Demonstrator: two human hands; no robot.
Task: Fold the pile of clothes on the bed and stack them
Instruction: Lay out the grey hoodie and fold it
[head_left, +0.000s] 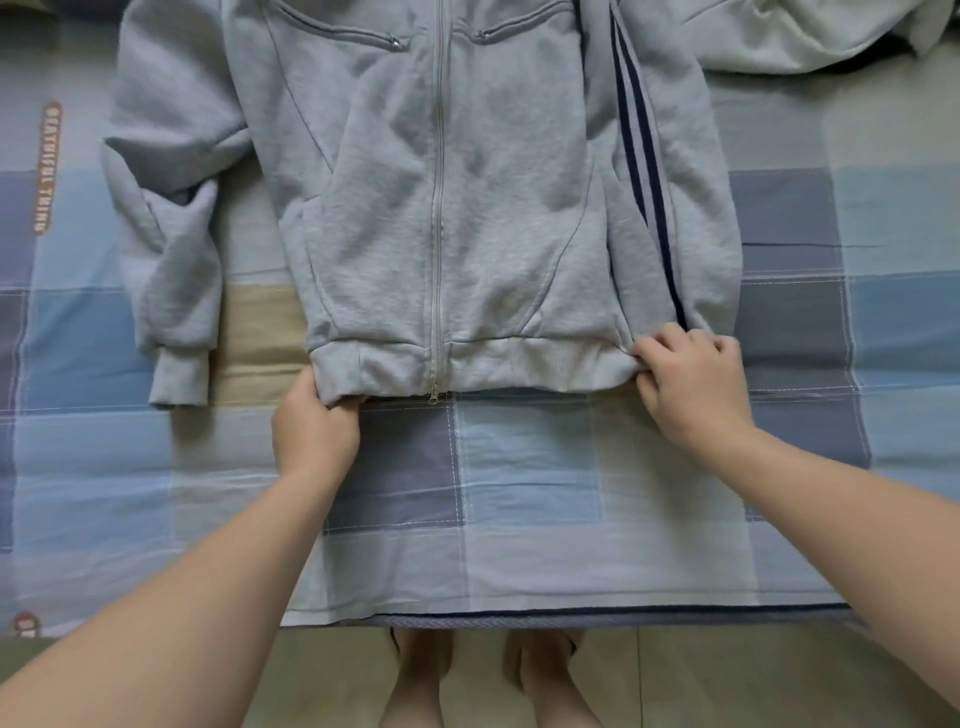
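Head view looks down on two bare feet (488, 675) standing on the floor (727, 675), just beside the blue checked bedsheet (519, 493). On the sheet, the left hand (314, 421) grips the left hem corner of a grey zip-up sweatshirt (519, 208). The right hand (693, 387) pinches the right corner, so the hands are well apart. The sweatshirt lies flat, front up, with its zipper (439, 208) closed. Its navy-striped sleeve (675, 182) lies along the body. Farther right lies another pale garment (810, 31).
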